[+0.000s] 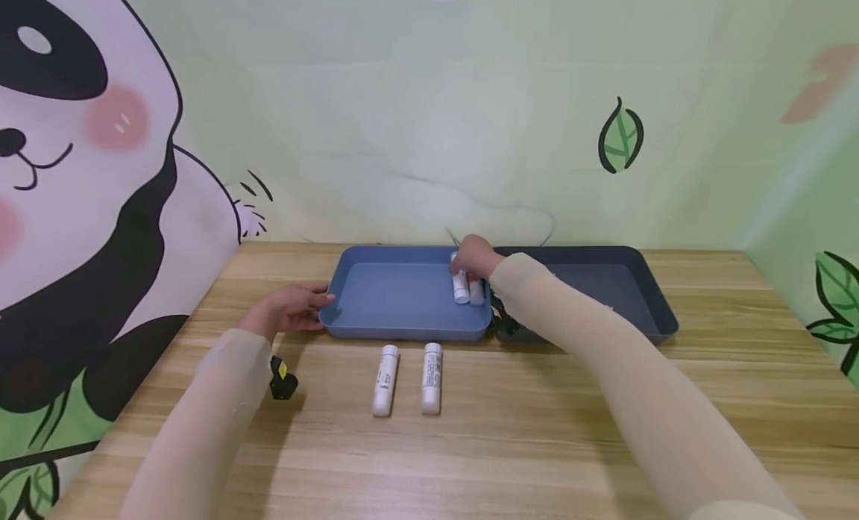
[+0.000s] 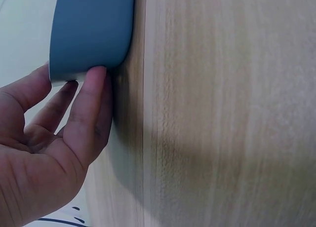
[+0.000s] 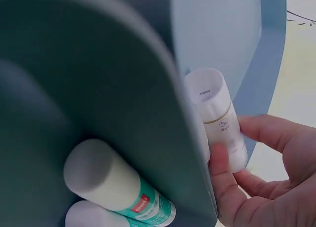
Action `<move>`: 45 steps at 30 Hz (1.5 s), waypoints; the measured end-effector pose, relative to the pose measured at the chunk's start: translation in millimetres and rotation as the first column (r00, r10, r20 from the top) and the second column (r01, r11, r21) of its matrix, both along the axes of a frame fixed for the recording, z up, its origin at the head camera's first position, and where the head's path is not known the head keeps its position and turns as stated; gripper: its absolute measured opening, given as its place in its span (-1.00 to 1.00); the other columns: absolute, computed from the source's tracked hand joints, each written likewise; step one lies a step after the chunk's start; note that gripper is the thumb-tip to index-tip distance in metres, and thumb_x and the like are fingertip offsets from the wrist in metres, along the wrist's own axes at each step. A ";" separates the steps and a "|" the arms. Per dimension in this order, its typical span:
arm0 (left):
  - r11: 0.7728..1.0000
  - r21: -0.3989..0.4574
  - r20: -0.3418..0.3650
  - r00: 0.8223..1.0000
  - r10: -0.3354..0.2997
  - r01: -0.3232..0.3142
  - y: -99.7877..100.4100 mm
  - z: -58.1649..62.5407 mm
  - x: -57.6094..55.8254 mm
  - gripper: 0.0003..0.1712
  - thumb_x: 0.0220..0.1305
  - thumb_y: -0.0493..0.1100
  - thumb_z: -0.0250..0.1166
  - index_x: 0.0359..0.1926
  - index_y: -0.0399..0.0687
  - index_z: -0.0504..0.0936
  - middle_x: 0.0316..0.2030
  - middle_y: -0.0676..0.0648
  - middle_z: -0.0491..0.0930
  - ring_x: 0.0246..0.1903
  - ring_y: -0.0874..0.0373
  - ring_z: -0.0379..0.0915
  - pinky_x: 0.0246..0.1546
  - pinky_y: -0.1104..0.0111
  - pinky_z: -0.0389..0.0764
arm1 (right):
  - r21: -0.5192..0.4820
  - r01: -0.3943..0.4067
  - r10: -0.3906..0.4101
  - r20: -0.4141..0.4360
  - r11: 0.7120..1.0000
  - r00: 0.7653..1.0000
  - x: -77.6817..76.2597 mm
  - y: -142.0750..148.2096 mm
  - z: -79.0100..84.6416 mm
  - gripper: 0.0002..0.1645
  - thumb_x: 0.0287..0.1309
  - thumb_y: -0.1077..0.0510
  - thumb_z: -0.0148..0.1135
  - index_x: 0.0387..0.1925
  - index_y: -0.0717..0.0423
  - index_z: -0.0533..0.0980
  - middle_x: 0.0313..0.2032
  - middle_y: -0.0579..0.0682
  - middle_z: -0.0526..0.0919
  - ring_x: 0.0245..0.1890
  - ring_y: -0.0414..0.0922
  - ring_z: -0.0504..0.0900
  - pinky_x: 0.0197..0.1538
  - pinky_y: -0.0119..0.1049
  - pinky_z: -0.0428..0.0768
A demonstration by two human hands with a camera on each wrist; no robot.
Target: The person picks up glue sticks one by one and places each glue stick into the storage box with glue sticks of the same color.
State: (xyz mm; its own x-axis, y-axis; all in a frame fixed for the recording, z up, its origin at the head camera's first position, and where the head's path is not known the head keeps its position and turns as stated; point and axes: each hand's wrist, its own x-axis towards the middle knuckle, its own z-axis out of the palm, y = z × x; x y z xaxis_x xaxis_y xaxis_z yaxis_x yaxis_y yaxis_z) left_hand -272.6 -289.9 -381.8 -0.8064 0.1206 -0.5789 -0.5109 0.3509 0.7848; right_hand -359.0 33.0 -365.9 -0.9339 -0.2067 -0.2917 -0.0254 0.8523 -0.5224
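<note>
My right hand [image 1: 475,256] pinches a white glue stick [image 3: 224,133] between thumb and fingers, at the right end of the blue tray [image 1: 403,330]. Another white glue stick [image 1: 476,292] lies right beside it in that tray, mostly hidden behind the tray wall in the right wrist view. At the tray's left end, my left hand [image 1: 290,308] holds the side, thumb at the rim and fingers against the outer wall. Two more white glue sticks, one on the left [image 1: 385,380] and one on the right [image 1: 432,379], lie on the table in front of the tray.
A dark tray [image 1: 654,311] stands against the blue tray's right side, partly under my right forearm. Inside it, the right wrist view shows glue sticks with green labels [image 3: 148,207]. The wooden table [image 1: 537,445] meets a printed wall [image 1: 376,132] at the back.
</note>
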 end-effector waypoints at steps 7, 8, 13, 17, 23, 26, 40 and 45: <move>1.000 0.002 0.002 1.000 0.000 0.000 -1.3 -0.5 -2.0 -0.23 0.61 -0.16 0.02 0.64 -0.14 -0.12 0.07 -0.10 0.37 -0.22 0.28 0.47 -0.14 0.49 0.73 | 0.007 -0.004 0.004 0.007 1.000 1.000 0.1 0.2 4.9 -0.81 0.26 0.31 0.20 -0.46 0.19 0.41 -0.40 0.02 0.40 -0.56 -0.19 0.46 -0.42 -0.42 0.56; 1.000 -0.002 0.002 1.000 0.000 0.000 -1.6 -0.7 -2.4 -0.23 0.61 -0.16 0.02 0.64 -0.15 -0.12 0.07 -0.11 0.36 -0.22 0.27 0.47 -0.14 0.48 0.73 | -0.018 0.006 -0.006 0.027 1.000 1.000 1.2 1.1 6.9 -0.82 0.26 0.31 0.21 -0.45 0.19 0.41 -0.39 0.02 0.40 -0.53 -0.18 0.48 -0.38 -0.41 0.59; 1.000 -0.017 0.002 1.000 0.002 -0.002 0.1 -1.2 -4.0 -0.24 0.61 -0.16 0.01 0.64 -0.14 -0.13 0.15 -0.15 0.33 -0.18 0.25 0.46 -0.14 0.48 0.73 | -0.209 0.102 -0.068 0.164 0.973 0.984 -5.9 6.5 15.6 -0.71 0.28 0.27 0.26 -0.02 0.34 0.51 -0.02 0.17 0.54 -0.12 0.00 0.63 -0.01 -0.21 0.74; 1.000 -0.029 0.000 1.000 0.008 -0.008 1.3 -1.3 -4.7 -0.24 0.62 -0.14 0.00 0.64 -0.14 -0.14 0.24 -0.19 0.29 -0.12 0.21 0.45 -0.13 0.48 0.73 | -0.325 0.117 -0.056 0.192 0.938 0.980 -42.1 11.7 6.2 -0.59 0.08 0.26 0.44 -0.02 0.32 0.60 0.03 0.15 0.61 -0.09 0.04 0.69 -0.08 -0.18 0.80; 0.999 -0.034 -0.001 1.000 0.013 -0.013 0.5 -0.1 -5.8 -0.24 0.62 -0.13 0.00 0.64 -0.11 -0.14 0.23 -0.18 0.31 -0.11 0.21 0.44 -0.13 0.49 0.71 | -0.396 0.105 -0.028 0.195 0.912 0.980 -35.6 20.0 39.2 -0.39 0.24 0.25 0.32 0.31 0.31 0.44 0.34 0.19 0.48 0.25 0.13 0.58 0.23 -0.10 0.70; 1.000 -0.028 -0.001 1.000 0.013 -0.013 1.4 -0.8 -6.6 -0.24 0.62 -0.13 0.00 0.64 -0.11 -0.13 0.16 -0.15 0.33 -0.13 0.22 0.44 -0.14 0.49 0.71 | -0.428 0.090 0.002 0.210 0.899 0.978 -3.6 27.2 75.3 -0.33 0.41 0.23 0.15 0.47 0.33 0.25 0.46 0.26 0.34 0.42 0.17 0.41 0.40 -0.06 0.56; 0.999 -0.038 -0.003 1.000 0.013 -0.013 3.2 1.7 -7.1 -0.23 0.62 -0.13 -0.01 0.64 -0.10 -0.16 0.21 -0.19 0.32 -0.13 0.21 0.45 -0.14 0.47 0.72 | -0.568 -0.039 0.125 0.114 0.822 0.986 74.8 77.1 117.1 -0.42 0.52 0.17 0.04 0.45 0.25 0.26 0.30 0.21 0.44 0.17 0.02 0.57 0.30 -0.15 0.65; 0.999 -0.028 -0.004 1.000 0.023 -0.023 3.9 0.3 -6.9 -0.23 0.62 -0.13 0.00 0.64 -0.09 -0.15 0.18 -0.17 0.34 -0.13 0.21 0.45 -0.14 0.46 0.72 | -0.620 -0.068 0.150 0.080 0.781 0.986 97.2 92.9 120.7 -0.42 0.53 0.16 0.03 0.45 0.27 0.24 0.25 0.15 0.42 0.07 -0.11 0.56 0.11 -0.34 0.73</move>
State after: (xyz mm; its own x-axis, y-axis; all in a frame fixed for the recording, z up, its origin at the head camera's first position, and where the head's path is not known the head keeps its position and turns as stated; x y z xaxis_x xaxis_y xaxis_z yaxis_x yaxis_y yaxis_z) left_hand -279.5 -286.0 -381.5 -0.8112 0.0854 -0.5785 -0.5159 0.3612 0.7768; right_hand -261.8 126.0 -245.2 -0.8610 -0.4779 -0.1740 -0.0022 0.3456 -0.9384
